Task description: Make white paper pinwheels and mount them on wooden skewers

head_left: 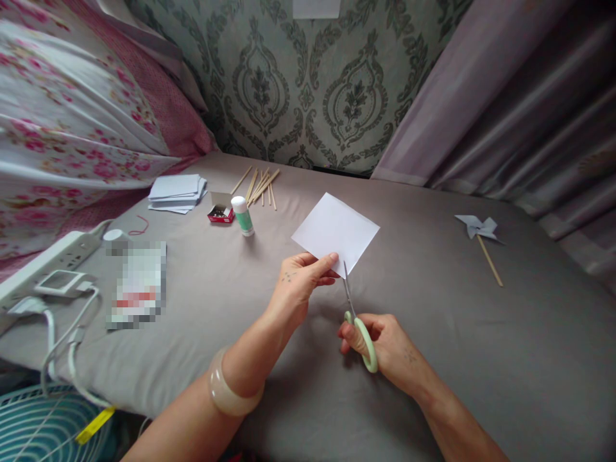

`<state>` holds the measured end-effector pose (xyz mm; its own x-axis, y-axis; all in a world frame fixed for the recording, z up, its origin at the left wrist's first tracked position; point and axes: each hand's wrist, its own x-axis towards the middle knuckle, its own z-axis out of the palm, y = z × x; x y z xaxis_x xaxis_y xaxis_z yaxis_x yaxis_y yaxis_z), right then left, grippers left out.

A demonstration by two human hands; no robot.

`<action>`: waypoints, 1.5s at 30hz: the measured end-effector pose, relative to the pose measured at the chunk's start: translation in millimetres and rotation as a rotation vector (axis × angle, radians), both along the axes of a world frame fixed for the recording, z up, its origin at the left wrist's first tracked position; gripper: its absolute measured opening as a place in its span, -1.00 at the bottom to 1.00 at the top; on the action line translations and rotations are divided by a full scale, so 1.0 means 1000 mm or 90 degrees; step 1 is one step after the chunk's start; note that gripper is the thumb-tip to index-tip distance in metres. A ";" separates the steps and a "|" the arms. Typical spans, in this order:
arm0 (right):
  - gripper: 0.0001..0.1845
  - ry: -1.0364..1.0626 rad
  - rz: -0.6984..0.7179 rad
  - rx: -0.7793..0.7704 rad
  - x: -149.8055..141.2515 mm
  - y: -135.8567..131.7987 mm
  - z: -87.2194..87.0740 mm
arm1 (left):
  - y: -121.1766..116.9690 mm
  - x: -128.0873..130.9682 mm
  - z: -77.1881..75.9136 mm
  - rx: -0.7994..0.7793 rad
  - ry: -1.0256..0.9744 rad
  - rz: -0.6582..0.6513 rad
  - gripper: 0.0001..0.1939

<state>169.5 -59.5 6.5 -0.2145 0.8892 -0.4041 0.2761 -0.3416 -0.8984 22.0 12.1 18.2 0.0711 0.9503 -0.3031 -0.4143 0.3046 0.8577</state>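
Note:
My left hand (305, 276) pinches a square sheet of white paper (334, 228) near its lower corner, thumb on top. The sheet is held up above the grey cloth, turned so that a corner points toward me. In my right hand (385, 350) is a pair of scissors (366, 343) with pale green handles, my fingers through the loops. The blades are at the paper's near corner, just right of my left thumb. How far they cut into the sheet I cannot tell.
A glue stick (243, 216), a small red box of pins (221, 213), wooden sticks (262, 186) and a paper stack (176, 192) lie at the back left. A paper pinwheel (481, 231) lies right. A power strip (52, 263) and a blurred packet (139, 285) are left.

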 end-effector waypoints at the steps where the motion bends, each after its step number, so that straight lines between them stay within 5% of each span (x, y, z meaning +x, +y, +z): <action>1: -0.38 -0.003 0.000 0.002 0.000 0.000 0.000 | 0.000 0.000 0.000 -0.001 0.001 0.000 -0.74; 45: -0.45 -0.067 -0.065 0.018 -0.001 0.000 0.001 | 0.000 -0.001 0.001 0.010 -0.015 -0.013 -0.75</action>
